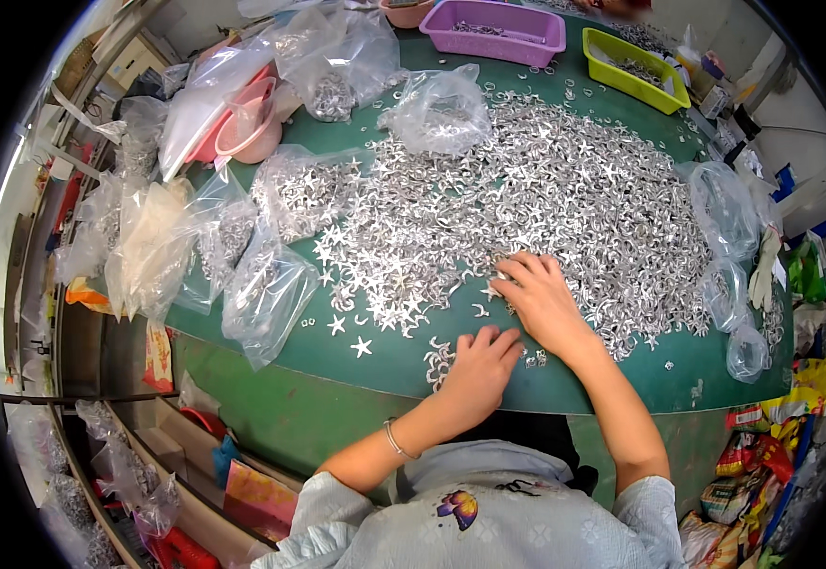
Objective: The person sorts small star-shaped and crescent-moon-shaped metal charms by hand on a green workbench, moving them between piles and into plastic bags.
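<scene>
A wide pile of small silver metal pieces (602, 204), starfish and crescent shapes among them, covers much of the green tabletop (394, 365). At the pile's near edge is my right hand (541, 302), its fingers apart and bent, the tips touching the pieces. My left hand (479, 373) rests closer to the table's front edge with curled fingers. What it holds, if anything, is hidden under them. Beside its fingers sits a small heap of crescent pieces (439, 360). A few square-looking pieces (534, 358) lie between my hands, and a single starfish piece (362, 346) is farther left.
Clear plastic bags (266, 294), some holding silver pieces, crowd the left side. One bag (439, 109) lies on the pile. A purple tray (493, 33) and a yellow-green tray (635, 71) stand at the back. More bags (726, 213) line the right edge.
</scene>
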